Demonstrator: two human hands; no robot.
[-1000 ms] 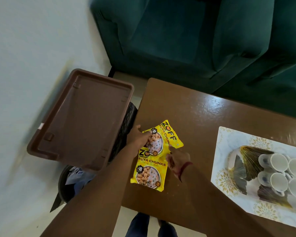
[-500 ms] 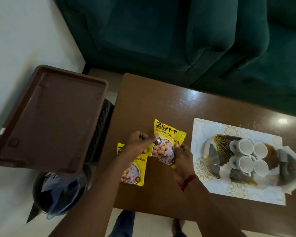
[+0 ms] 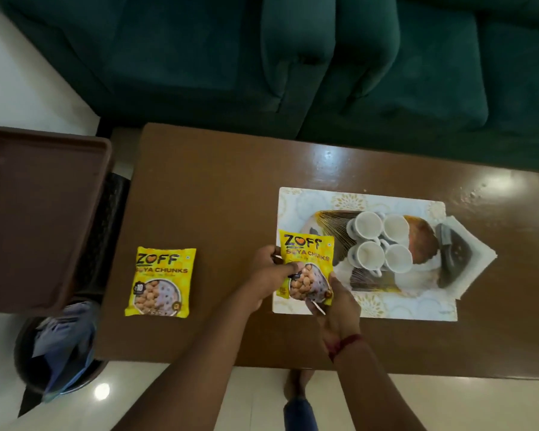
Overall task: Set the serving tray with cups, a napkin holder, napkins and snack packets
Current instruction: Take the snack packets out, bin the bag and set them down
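Observation:
Both hands hold one yellow snack packet over the left end of the white patterned serving tray. My left hand grips its left edge and my right hand pinches its lower right corner. A second yellow snack packet lies flat on the brown table, apart from both hands. On the tray stand several white cups on a dark gold-striped patch. At the tray's right end a dark napkin holder sits on white napkins.
An empty brown tray rests on a dark stand left of the table. A black bin with blue bags stands below it. A green sofa runs along the table's far side. My foot shows under the near edge.
The two hands have carried one packet to the right, from beside the other packet to above the serving tray's left end. The other packet stays on the table.

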